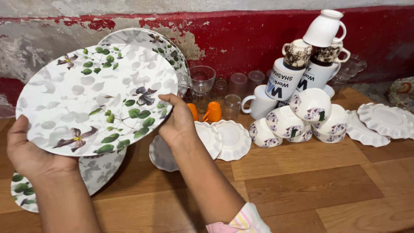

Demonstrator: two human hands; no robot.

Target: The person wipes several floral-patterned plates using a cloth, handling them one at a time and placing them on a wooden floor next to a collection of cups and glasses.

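The floral plate (97, 97), white with green leaves and purple flowers, is held tilted above the wooden worktop (302, 181), the left hand (28, 151) clamped on its lower left rim and the right hand (177, 121) clamped on its right rim. Behind it another floral plate (151, 43) leans on the red wall (241, 39), and a third (101, 170) lies beneath. To the right stand stacked cups (310, 108) and scalloped white saucers (230, 138).
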